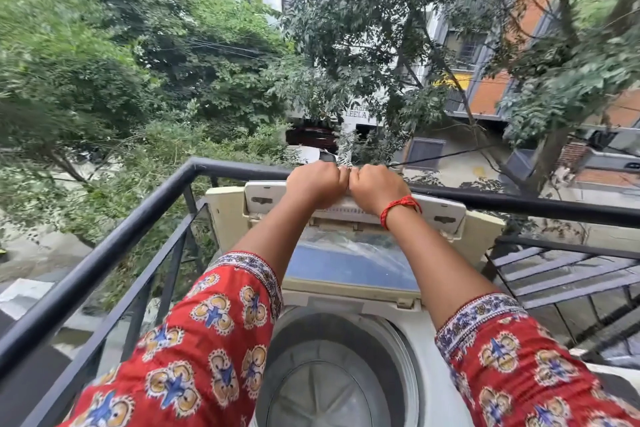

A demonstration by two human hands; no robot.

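Standing on a narrow balcony high over a tree-lined street, a top-loading washing machine [429, 340] fills the space inside the black railing [138, 218], its lid [346, 263] tipped up and back and its drum [329, 378] open below. Both arms stretch over the machine to the top rail. The left hand [313, 184] and the right hand [377, 187], which wears a red thread bracelet [400, 208], meet knuckle to knuckle there. Their fingers are curled tight and their tips are hidden on the far side. A small black-and-white patterned piece [346, 166] peeks out just where the fists join, gripped by both as far as shows. The rail turns a corner at the left. A slatted metal grating [571, 270] lies at the right, and beyond the rail is only open air, branches and buildings.
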